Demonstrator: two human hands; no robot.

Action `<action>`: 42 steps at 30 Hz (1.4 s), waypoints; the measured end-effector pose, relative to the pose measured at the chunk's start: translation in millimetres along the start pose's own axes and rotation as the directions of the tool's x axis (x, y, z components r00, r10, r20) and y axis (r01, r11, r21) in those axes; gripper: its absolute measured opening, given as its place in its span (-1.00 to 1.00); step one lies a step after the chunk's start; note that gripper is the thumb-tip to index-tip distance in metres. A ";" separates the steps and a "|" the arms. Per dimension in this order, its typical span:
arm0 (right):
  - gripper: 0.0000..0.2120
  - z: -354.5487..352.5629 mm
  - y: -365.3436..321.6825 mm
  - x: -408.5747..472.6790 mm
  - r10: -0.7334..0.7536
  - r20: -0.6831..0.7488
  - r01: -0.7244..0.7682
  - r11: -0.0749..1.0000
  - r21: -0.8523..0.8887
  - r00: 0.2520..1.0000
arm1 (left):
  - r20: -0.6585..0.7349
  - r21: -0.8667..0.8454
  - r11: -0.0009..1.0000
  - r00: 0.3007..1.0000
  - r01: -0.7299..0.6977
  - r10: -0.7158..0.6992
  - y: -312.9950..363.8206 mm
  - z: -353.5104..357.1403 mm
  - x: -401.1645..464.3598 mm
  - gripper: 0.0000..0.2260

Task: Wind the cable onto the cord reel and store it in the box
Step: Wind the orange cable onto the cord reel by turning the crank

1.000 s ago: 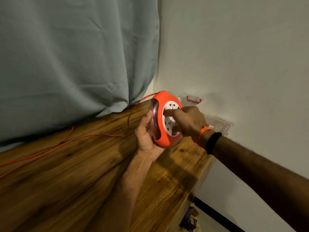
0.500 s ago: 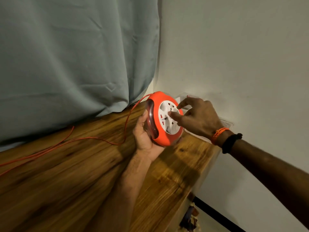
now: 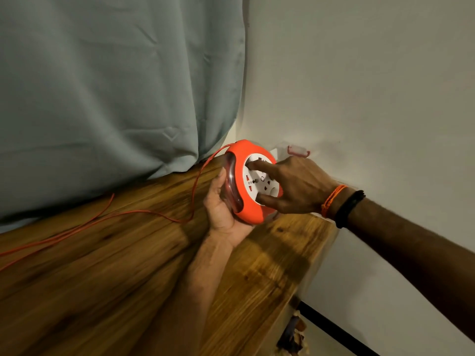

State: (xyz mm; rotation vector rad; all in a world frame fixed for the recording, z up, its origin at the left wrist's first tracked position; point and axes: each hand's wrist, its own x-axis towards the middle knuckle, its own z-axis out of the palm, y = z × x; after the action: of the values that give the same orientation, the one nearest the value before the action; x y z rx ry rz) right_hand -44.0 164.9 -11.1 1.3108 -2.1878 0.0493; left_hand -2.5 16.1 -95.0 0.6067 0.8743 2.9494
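An orange cord reel (image 3: 241, 160) with a white socket face (image 3: 259, 181) is held upright over the wooden table's far right corner. My left hand (image 3: 221, 209) cups it from behind and below. My right hand (image 3: 295, 186) rests on the white face, index fingertip near its top, thumb at its lower edge. A thin orange cable (image 3: 144, 213) leaves the top of the reel, loops down onto the table and trails off to the left edge. A clear plastic box with a red latch (image 3: 298, 150) sits behind the reel against the wall, mostly hidden.
The wooden table (image 3: 128, 265) ends at a right edge next to the white wall (image 3: 359, 86). A grey-green curtain (image 3: 115, 86) hangs behind the table on the left. Some clutter (image 3: 293, 332) lies on the floor below the table's right edge.
My right hand has turned on the white face, the index finger moving from the middle to the top. The cable's loop on the table has shifted closer to the reel.
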 end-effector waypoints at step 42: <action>-0.42 1.6 -4.4 -2.2 0.131 -0.082 -0.124 0.988 0.094 0.988 | -0.036 0.004 1.000 0.999 -0.019 0.019 -4.3 10.8 -2.1 -0.25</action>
State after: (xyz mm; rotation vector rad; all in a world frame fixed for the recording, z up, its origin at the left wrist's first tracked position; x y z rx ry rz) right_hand -40.4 163.9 -14.7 1.1905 -2.2130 0.2522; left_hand 2.9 25.1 -89.8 0.5674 0.8824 2.9855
